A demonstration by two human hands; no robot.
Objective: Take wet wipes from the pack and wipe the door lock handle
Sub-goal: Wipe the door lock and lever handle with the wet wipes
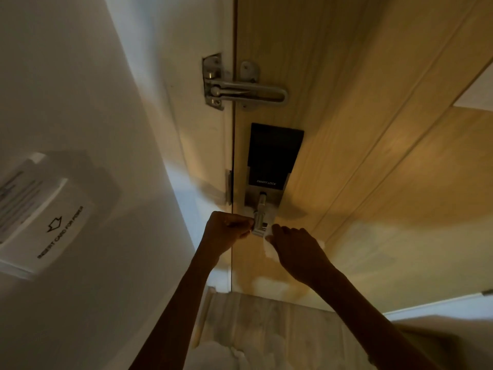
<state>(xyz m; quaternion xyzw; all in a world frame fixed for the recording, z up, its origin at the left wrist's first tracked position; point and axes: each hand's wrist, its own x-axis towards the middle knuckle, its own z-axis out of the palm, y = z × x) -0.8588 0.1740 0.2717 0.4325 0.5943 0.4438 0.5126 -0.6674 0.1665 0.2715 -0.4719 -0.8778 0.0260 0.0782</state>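
A black and silver smart lock point(272, 158) sits on the wooden door, its silver handle point(260, 217) pointing toward me. My left hand point(225, 232) is closed against the handle's left side. My right hand point(298, 249) grips a white wet wipe point(268, 248) and presses it to the handle's right end. Most of the wipe is hidden under my fingers. The wipes pack is not in view.
A metal swing-bar door guard point(240, 89) spans the door edge above the lock. A white card-slot power box point(40, 212) is mounted on the left wall. The wooden door point(373, 169) fills the right side, with pale floor point(266, 321) below.
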